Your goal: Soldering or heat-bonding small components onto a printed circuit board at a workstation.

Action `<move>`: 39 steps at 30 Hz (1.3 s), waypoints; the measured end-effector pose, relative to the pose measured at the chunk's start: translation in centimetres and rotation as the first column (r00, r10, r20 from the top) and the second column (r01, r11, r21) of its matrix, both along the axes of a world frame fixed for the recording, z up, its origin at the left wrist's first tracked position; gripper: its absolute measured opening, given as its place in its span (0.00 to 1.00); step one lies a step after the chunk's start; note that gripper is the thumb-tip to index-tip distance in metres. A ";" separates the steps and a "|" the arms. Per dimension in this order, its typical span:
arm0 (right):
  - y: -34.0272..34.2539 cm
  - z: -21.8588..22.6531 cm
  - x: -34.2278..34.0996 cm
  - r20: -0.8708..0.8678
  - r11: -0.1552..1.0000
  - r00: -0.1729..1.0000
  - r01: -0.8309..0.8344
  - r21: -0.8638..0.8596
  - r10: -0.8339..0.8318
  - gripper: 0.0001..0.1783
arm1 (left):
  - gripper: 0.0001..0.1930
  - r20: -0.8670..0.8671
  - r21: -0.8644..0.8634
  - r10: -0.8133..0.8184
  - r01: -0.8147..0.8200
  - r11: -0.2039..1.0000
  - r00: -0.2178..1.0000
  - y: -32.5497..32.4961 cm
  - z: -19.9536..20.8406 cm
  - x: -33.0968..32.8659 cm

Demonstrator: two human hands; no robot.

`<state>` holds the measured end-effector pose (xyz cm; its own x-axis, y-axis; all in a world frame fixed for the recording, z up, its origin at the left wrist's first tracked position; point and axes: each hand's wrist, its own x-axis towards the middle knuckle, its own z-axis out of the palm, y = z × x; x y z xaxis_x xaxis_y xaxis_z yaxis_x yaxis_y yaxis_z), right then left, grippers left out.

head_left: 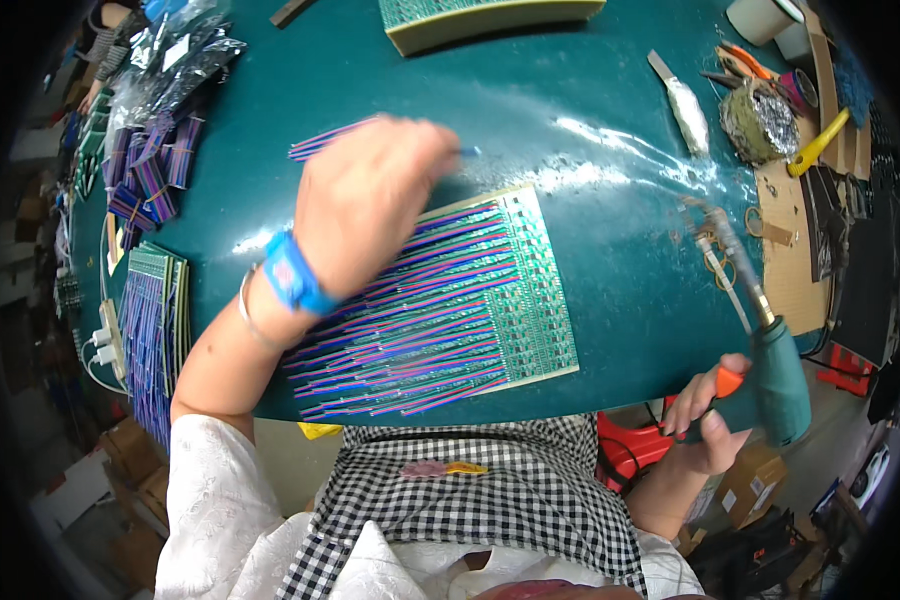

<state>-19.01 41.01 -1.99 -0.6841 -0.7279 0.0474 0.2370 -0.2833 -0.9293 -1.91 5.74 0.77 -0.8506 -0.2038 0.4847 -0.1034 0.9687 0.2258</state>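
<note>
My left hand (pixel 370 185), slightly blurred, is closed above the far left part of a green circuit board panel (pixel 540 290). A small bunch of thin coloured wires (pixel 315 145) sticks out of it to the left, and a blue end shows at its right. Rows of red, blue and purple wires lie across the panel toward the left. Off the table's near right edge, my right hand (pixel 705 420) grips a soldering gun (pixel 780 385) with a teal body and an orange trigger. Its metal barrel points up and away over the table, the tip blurred.
Wired boards (pixel 150 300) are stacked at the left, with wire bundles (pixel 155 170) and plastic bags (pixel 170 70) behind. A board stack (pixel 490 30) stands at the far edge. On the right lie a wrapped blade (pixel 685 110), a solder-crusted round object (pixel 760 120) and a yellow-handled tool (pixel 820 145).
</note>
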 end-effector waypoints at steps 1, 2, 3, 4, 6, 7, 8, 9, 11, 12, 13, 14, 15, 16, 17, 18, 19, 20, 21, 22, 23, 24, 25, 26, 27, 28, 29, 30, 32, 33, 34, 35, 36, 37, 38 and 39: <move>0.6 -0.2 0.5 0.021 0.999 0.999 -0.037 0.027 0.036 0.36 | 0.11 0.000 0.028 -0.065 0.065 0.998 0.998 1.5 0.0 0.3; 1.3 -0.2 1.1 0.043 0.996 0.996 -0.075 0.055 0.072 0.36 | 0.14 0.045 0.127 -0.121 0.115 0.985 0.992 3.1 0.2 0.7; 1.7 -0.3 1.6 0.072 0.991 0.991 -0.118 0.070 0.113 0.36 | 0.17 0.074 0.215 -0.178 0.158 0.964 0.981 4.4 0.1 1.2; 1.7 -0.2 2.1 0.081 0.987 0.990 -0.123 0.104 0.115 0.36 | 0.17 0.116 0.248 -0.218 0.184 0.951 0.969 5.1 0.2 1.6; 2.1 0.3 3.6 0.210 0.985 0.974 -0.115 0.130 0.086 0.35 | 0.18 0.153 0.291 -0.243 0.191 0.937 0.958 6.1 -0.1 2.0; 2.3 0.3 3.9 0.239 0.978 0.966 -0.136 0.156 0.096 0.34 | 0.18 0.151 0.301 -0.228 0.175 0.938 0.962 6.5 -0.5 2.1; 2.4 0.3 4.1 0.246 0.972 0.962 -0.164 0.168 0.119 0.34 | 0.18 0.150 0.311 -0.211 0.157 0.937 0.966 6.8 -1.0 2.2; 2.5 0.5 4.1 0.250 0.965 0.958 -0.191 0.180 0.143 0.34 | 0.17 0.137 0.311 -0.204 0.153 0.938 0.969 7.1 -1.4 2.1; 2.5 0.6 4.4 0.281 0.955 0.947 -0.218 0.202 0.156 0.34 | 0.17 0.113 0.310 -0.186 0.143 0.940 0.976 7.4 -2.3 2.1; 2.6 0.6 4.6 0.305 0.954 0.941 -0.214 0.211 0.144 0.34 | 0.18 0.102 0.329 -0.185 0.143 0.934 0.977 7.5 -2.8 2.3; 2.7 0.7 4.8 0.329 0.952 0.935 -0.211 0.220 0.131 0.34 | 0.18 0.100 0.336 -0.194 0.151 0.930 0.976 7.5 -2.9 2.3; 2.5 0.8 5.0 0.334 0.948 0.935 -0.205 0.243 0.116 0.34 | 0.18 0.098 0.342 -0.202 0.158 0.926 0.974 7.5 -3.1 2.4; 2.3 0.8 5.3 0.339 0.945 0.935 -0.199 0.262 0.103 0.33 | 0.19 0.096 0.345 -0.210 0.166 0.924 0.973 7.4 -3.1 2.4; 2.1 0.9 5.4 0.344 0.941 0.935 -0.192 0.280 0.089 0.33 | 0.19 0.095 0.350 -0.203 0.159 0.923 0.974 7.6 -3.1 2.5; 2.1 0.7 5.4 0.334 0.934 0.937 -0.203 0.293 0.099 0.32 | 0.19 0.094 0.355 -0.196 0.151 0.922 0.976 7.8 -3.2 2.5; 2.2 0.5 5.5 0.323 0.928 0.940 -0.212 0.307 0.107 0.32 | 0.19 0.091 0.362 -0.190 0.145 0.921 0.978 8.0 -3.3 2.5; 2.3 0.3 5.5 0.312 0.921 0.943 -0.220 0.322 0.116 0.31 | 0.19 0.092 0.363 -0.194 0.148 0.920 0.977 8.0 -3.3 2.5; 2.4 0.1 5.5 0.308 0.918 0.943 -0.229 0.323 0.127 0.31 | 0.19 0.093 0.365 -0.197 0.151 0.919 0.976 7.9 -3.3 2.5; 2.5 0.0 5.5 0.303 0.916 0.943 -0.240 0.323 0.140 0.31 | 0.19 0.095 0.367 -0.199 0.152 0.918 0.975 7.9 -3.2 2.5; 2.5 -0.1 5.4 0.298 0.913 0.942 -0.250 0.324 0.152 0.30 | 0.19 0.095 0.368 -0.199 0.151 0.917 0.975 7.9 -3.3 2.6; 2.4 0.0 5.4 0.303 0.913 0.941 -0.250 0.322 0.151 0.29 | 0.19 0.095 0.370 -0.198 0.151 0.917 0.976 7.9 -3.3 2.6; 2.2 0.2 5.3 0.309 0.914 0.939 -0.251 0.319 0.150 0.29 | 0.19 0.096 0.369 -0.199 0.150 0.917 0.975 7.9 -3.3 2.7; 2.1 0.2 5.3 0.314 0.915 0.938 -0.251 0.316 0.148 0.28 | 0.19 0.096 0.369 -0.196 0.148 0.917 0.976 7.9 -3.4 2.7; 2.0 0.2 5.3 0.289 0.909 0.945 -0.249 0.335 0.152 0.25 | 0.19 0.095 0.369 -0.194 0.146 0.918 0.976 8.0 -3.4 2.7; 1.9 0.2 5.3 0.263 0.902 0.952 -0.244 0.356 0.154 0.23 | 0.19 0.093 0.370 -0.194 0.147 0.917 0.977 7.9 -3.4 2.7; 1.8 0.1 5.2 0.237 0.895 0.959 -0.239 0.376 0.156 0.20 | 0.18 0.093 0.372 -0.193 0.145 0.917 0.977 7.9 -3.4 2.7; 1.6 0.1 5.0 0.201 0.882 0.963 -0.248 0.400 0.180 0.18 | 0.18 0.094 0.373 -0.192 0.144 0.917 0.977 7.9 -3.4 2.7; 1.5 -0.1 4.7 0.167 0.869 0.965 -0.257 0.423 0.204 0.16 | 0.18 0.096 0.375 -0.190 0.141 0.916 0.977 7.9 -3.4 2.7; 1.5 -0.2 4.6 0.111 0.850 0.968 -0.252 0.463 0.227 0.13 | 0.18 0.101 0.368 -0.192 0.143 0.919 0.976 7.9 -3.4 2.8; 1.5 -0.2 4.7 0.088 0.845 0.971 -0.237 0.479 0.223 0.11 | 0.18 0.103 0.365 -0.195 0.145 0.920 0.975 7.9 -3.4 2.8; 1.5 -0.3 4.8 0.064 0.840 0.974 -0.222 0.494 0.219 0.10 | 0.18 0.101 0.364 -0.196 0.147 0.920 0.975 7.9 -3.4 2.8; 1.6 -0.4 4.9 0.079 0.850 0.976 -0.216 0.480 0.204 0.12 | 0.18 0.098 0.363 -0.198 0.150 0.919 0.975 7.9 -3.5 2.8; 1.7 -0.5 4.9 0.094 0.859 0.977 -0.213 0.466 0.191 0.13 | 0.18 0.096 0.363 -0.197 0.150 0.920 0.976 7.9 -3.5 2.8; 1.6 -0.4 4.9 0.120 0.869 0.977 -0.210 0.448 0.175 0.15 | 0.18 0.097 0.362 -0.197 0.150 0.920 0.976 7.9 -3.5 2.8; 1.5 -0.3 4.8 0.146 0.880 0.977 -0.205 0.429 0.157 0.17 | 0.18 0.098 0.361 -0.197 0.150 0.920 0.975 7.9 -3.5 2.8; 1.1 0.2 4.7 0.182 0.890 0.973 -0.203 0.407 0.139 0.19 | 0.18 0.100 0.362 -0.195 0.147 0.921 0.976 7.9 -3.5 2.8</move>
<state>-14.34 42.10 -1.82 -0.5231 -0.7635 -0.3787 0.3868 0.1833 -0.9038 0.88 13.64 -2.69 -0.9387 -0.1853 0.2907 0.0051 0.8356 0.5493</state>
